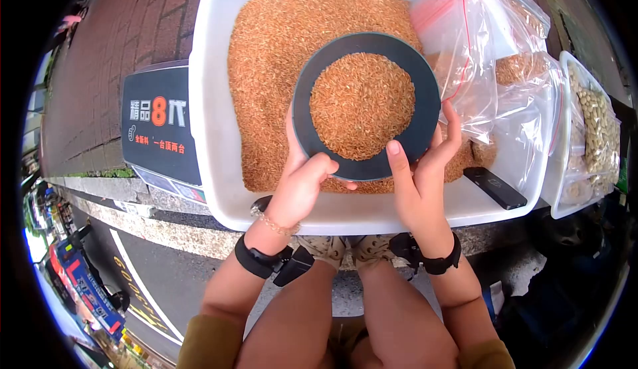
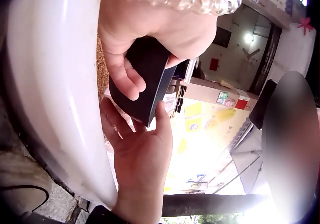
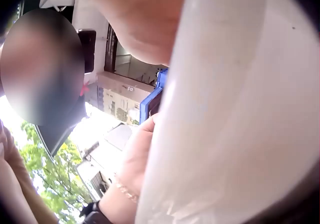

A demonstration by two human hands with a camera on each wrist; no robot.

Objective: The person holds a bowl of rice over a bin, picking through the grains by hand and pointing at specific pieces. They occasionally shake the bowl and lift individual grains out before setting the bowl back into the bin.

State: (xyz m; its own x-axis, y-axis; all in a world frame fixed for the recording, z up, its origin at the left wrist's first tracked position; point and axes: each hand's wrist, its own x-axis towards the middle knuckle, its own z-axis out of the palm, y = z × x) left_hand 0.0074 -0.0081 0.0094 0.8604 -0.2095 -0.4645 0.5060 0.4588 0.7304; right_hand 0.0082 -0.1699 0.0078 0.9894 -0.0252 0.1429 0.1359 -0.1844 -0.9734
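A dark round bowl (image 1: 425, 83) is held up over a white tub (image 1: 211, 103), with its open top facing the head camera. Reddish-brown rice grains (image 1: 362, 106) fill its middle. My left hand (image 1: 299, 186) grips the bowl's lower left side, fingers curled against it in the left wrist view. On the lower right, my right hand (image 1: 422, 186) holds the bowl with its thumb at the rim and other fingers partly hidden behind. More of the same grain (image 1: 272, 83) lies loose in the tub below. The right wrist view mostly shows the tub's wall (image 3: 225, 94).
Clear zip bags (image 1: 465, 57), some with grain, lie in the tub's right side. Near its front right corner is a flat black object (image 1: 495, 188). A dark printed box (image 1: 159, 120) stands left of the tub; another white tray (image 1: 565, 170) with bagged pale beans stands right.
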